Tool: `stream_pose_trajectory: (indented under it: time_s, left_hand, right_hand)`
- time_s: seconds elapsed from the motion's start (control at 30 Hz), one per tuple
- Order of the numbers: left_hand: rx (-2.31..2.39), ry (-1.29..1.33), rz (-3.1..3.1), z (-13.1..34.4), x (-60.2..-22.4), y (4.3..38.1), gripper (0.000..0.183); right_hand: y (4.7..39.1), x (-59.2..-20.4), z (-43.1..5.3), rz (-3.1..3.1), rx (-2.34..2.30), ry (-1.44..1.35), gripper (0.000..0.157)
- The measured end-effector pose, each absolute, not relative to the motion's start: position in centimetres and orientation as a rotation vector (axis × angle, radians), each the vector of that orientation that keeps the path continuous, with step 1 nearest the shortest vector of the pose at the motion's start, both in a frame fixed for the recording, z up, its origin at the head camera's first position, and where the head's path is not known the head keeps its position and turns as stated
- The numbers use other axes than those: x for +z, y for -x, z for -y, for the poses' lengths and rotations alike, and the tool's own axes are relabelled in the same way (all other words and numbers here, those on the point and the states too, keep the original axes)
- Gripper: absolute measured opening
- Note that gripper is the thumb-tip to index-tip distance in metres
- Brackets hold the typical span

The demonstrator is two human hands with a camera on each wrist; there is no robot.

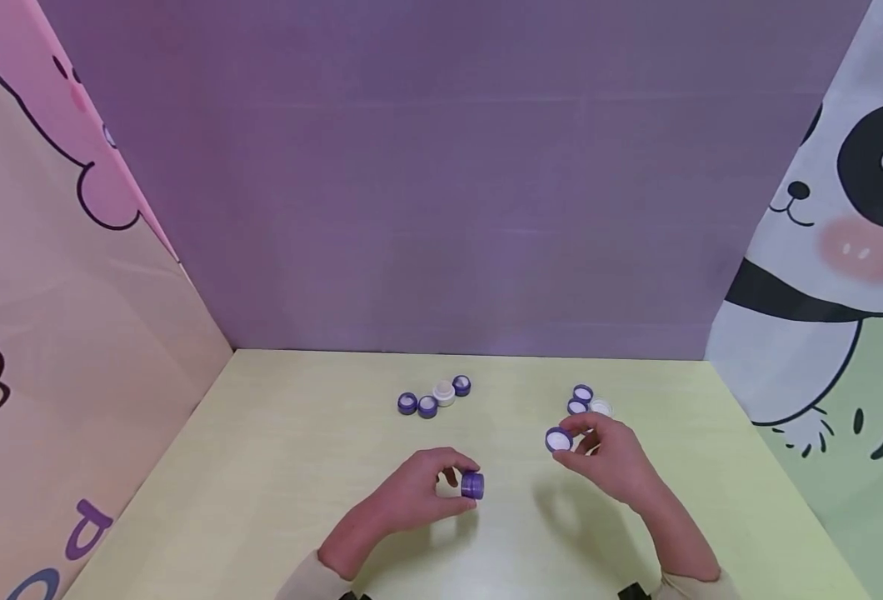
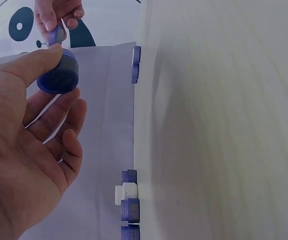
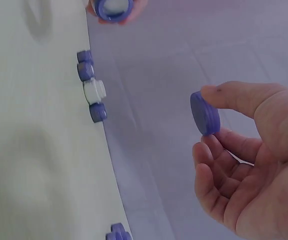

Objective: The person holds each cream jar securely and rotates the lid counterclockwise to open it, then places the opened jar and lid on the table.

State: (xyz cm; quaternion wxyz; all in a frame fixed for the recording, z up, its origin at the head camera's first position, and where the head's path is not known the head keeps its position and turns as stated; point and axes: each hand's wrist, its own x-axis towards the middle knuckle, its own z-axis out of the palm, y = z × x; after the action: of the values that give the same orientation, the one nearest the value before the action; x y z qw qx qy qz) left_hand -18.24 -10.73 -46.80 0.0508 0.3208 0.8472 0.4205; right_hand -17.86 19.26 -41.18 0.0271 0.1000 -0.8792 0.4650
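Observation:
A small purple jar (image 1: 473,485) lies on its side in the air between the thumb and finger of my left hand (image 1: 426,492). Its mouth faces right, and the left wrist view shows its dark blue base (image 2: 58,80). My right hand (image 1: 614,458) pinches a purple lid (image 1: 559,440) with a white inside, held by its rim. In the right wrist view the lid's flat outer face (image 3: 203,114) is visible. Jar and lid are apart, both above the table.
At the back middle of the pale table (image 1: 299,467) stand several small jars, purple ones (image 1: 427,407) and a white one (image 1: 444,393). Behind my right hand lie purple lids (image 1: 582,393) and a white lid (image 1: 601,407). A purple wall (image 1: 456,208) rises at the table's far edge.

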Motion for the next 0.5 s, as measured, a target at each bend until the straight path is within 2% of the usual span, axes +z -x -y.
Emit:
stream_pose_trajectory:
  time_s: [0.5]
  left_hand:
    - [1.309,-0.978,-2.550,10.8,-46.8,18.2,0.035]
  right_hand:
    - [19.9,-44.1,-22.8,2.778,1.328,-0.129,0.036]
